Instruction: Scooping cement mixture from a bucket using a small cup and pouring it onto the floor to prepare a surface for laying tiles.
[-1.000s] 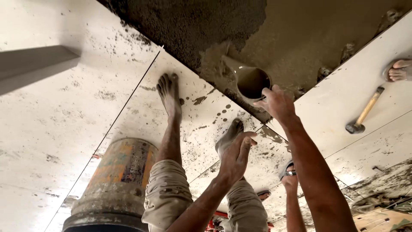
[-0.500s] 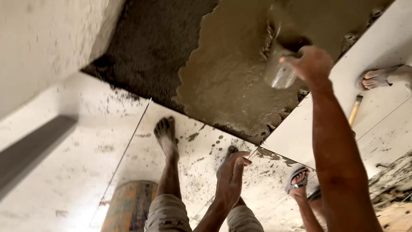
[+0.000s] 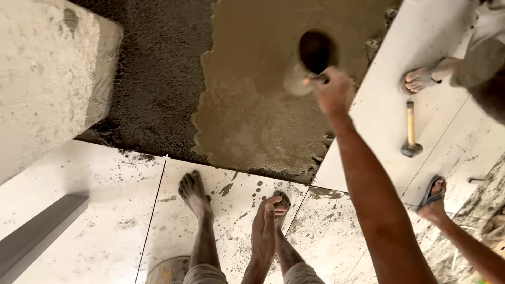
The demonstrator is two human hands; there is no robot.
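Filling the upper middle of the frame, a bed of dark mortar (image 3: 152, 68) lies uncovered, with a wetter brown slurry patch (image 3: 252, 110) spread over its right part; pale floor tiles (image 3: 105, 226) speckled with grit border it below and to the right. A rough concrete block (image 3: 47, 79) juts in at the upper left. The person's bare feet (image 3: 193, 192) stand on the tiles at lower centre. At the right edge another person's sandalled foot (image 3: 421, 79) rests on a tile, and a wooden-handled hammer (image 3: 411, 131) lies just below it. The right hand (image 3: 332, 93), upper centre, has its fingers curled tight around the handle of a small cup (image 3: 307, 60), tipped over the slurry; its inside looks dark, contents unclear. The left hand (image 3: 265, 231), lower centre, hangs empty with fingers held together and straight.
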